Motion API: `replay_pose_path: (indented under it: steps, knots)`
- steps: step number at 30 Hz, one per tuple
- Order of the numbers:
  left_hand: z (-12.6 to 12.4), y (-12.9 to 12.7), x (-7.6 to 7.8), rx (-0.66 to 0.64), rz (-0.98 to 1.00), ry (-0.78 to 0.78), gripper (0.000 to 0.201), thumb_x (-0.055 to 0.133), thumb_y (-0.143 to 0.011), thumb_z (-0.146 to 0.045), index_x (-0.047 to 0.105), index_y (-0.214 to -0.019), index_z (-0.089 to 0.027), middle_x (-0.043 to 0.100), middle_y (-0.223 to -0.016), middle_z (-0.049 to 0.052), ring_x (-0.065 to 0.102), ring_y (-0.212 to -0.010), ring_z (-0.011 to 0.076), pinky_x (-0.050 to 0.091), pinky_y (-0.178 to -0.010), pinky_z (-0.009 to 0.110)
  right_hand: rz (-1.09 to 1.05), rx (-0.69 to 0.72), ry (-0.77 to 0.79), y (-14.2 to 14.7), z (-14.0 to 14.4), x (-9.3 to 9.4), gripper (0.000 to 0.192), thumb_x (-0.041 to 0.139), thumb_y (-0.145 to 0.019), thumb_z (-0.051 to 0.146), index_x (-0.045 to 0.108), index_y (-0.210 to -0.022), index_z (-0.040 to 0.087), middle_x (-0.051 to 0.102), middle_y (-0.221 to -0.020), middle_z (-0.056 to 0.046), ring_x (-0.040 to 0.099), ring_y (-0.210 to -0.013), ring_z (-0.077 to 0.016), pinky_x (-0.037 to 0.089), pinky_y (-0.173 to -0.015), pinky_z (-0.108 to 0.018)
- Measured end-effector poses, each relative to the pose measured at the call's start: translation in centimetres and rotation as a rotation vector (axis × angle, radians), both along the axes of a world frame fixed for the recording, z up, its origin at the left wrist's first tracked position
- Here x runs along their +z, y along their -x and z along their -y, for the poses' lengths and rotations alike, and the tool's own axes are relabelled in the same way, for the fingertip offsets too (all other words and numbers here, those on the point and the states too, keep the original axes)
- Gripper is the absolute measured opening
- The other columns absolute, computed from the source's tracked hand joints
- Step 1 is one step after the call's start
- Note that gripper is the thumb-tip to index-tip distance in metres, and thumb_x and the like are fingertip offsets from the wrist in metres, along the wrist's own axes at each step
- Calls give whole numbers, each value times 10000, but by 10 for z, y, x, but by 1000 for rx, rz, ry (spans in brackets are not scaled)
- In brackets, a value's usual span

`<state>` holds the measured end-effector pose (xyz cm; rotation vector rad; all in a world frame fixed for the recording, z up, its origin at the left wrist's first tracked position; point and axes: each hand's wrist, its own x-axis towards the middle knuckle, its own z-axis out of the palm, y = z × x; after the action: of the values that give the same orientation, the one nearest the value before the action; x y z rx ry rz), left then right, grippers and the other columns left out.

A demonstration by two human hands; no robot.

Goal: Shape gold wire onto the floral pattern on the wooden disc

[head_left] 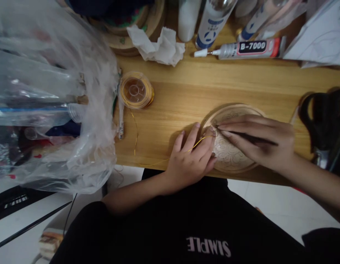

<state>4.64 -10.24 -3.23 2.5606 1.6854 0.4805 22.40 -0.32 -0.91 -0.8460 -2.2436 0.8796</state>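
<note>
A person sits at a wooden table [214, 84], both hands on a round carved wooden disc [227, 154] near its front edge. The left hand [190, 159] rests flat against the disc's left rim, a thin gold wire [197, 143] running across its fingers. The right hand [258, 141] lies over the disc, pinching a slim dark tool [249, 137] whose tip meets the wire's end. The wire trails back to a clear spool [135, 90] farther up the table. A crumpled tissue [156, 46], a B-7000 glue tube [247, 48] and a big clear plastic bag [49, 102] lie around
</note>
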Motion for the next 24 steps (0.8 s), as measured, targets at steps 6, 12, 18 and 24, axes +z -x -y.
replay_pose_path:
  steps: [6, 12, 18, 24]
  knots:
    - [0, 0, 1, 13, -9, 8, 494, 384, -975, -384, 546, -1347, -103, 559, -1403, 68, 477, -1321, 302, 387, -1015, 437, -18, -166, 271, 7, 0, 7, 154, 695, -796, 130, 725, -903, 237, 747, -935, 0, 707, -908, -142, 578, -871, -259]
    - [-1, 0, 1, 20, -10, 6, 503, 371, -977, -386, 538, -1352, -95, 562, -1400, 54, 481, -1312, 300, 391, -1007, 437, 58, -197, 314, 10, -1, 14, 95, 681, -816, 167, 713, -881, 229, 744, -934, -4, 707, -880, -138, 590, -817, -247]
    - [0, 0, 1, 20, -9, 7, 489, 370, -974, -371, 550, -1344, -106, 563, -1399, 46, 495, -1302, 299, 395, -1004, 434, 50, -73, 107, 5, 3, 9, 185, 681, -796, 95, 688, -935, 217, 731, -931, -35, 700, -904, -167, 562, -833, -291]
    - [0, 0, 1, 19, -12, 9, 503, 369, -976, -383, 537, -1357, -100, 554, -1408, 67, 482, -1321, 297, 388, -1021, 433, 51, -3, 71, -3, -1, 7, 210, 684, -787, 66, 700, -959, 187, 735, -943, -77, 706, -925, -185, 566, -841, -300]
